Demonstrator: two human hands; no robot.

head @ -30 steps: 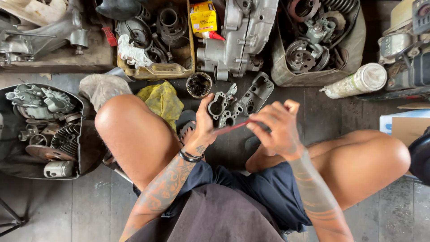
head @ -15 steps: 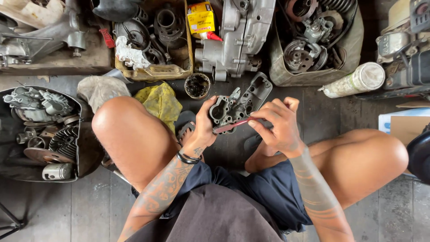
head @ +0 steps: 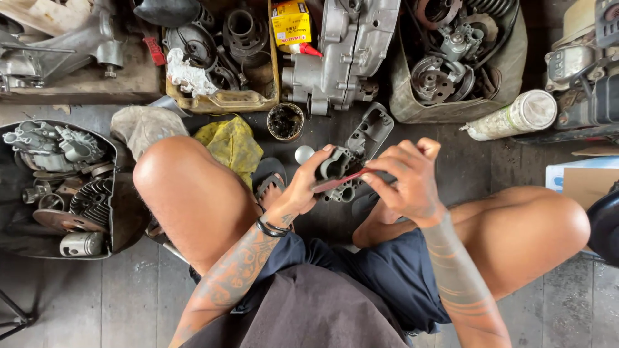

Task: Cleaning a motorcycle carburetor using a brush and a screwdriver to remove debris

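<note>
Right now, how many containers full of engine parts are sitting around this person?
3: a black tub by the left knee, a tan tray at top centre, and a grey bag at top right. Others may lie out of frame.

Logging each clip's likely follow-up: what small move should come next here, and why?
Probably a short stroke of the red-handled tool along the metal housing. The left hand grips the housing, and the right hand pinches the tool against its face, so the tool is already in place.

Grey plank floor (head: 122,290): yellow rag (head: 231,143), black grease cup (head: 285,121), white spray can (head: 512,115), engine casing (head: 345,51), parts tray (head: 58,187).
</note>
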